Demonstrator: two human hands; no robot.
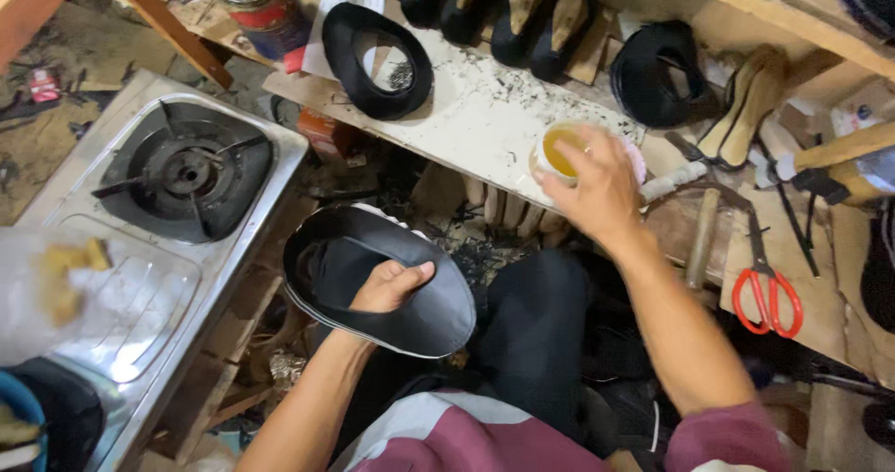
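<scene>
My left hand [387, 286] grips a black leather shoe upper [424, 309], a curved oval piece, held over my lap with the thumb on its outer face. My right hand [597, 188] reaches to a small round tub of yellow glue [557, 150] at the edge of the white work board [485, 109]; its fingers rest on the tub's rim. What the fingertips hold is hidden.
A single gas burner [186, 169] on a steel stove stands at left. Another black upper [378, 57] and several shoes on wooden lasts [522, 11] lie on the board. Red-handled scissors [766, 295], a hammer [704, 230] and a tin can [261, 1] lie around.
</scene>
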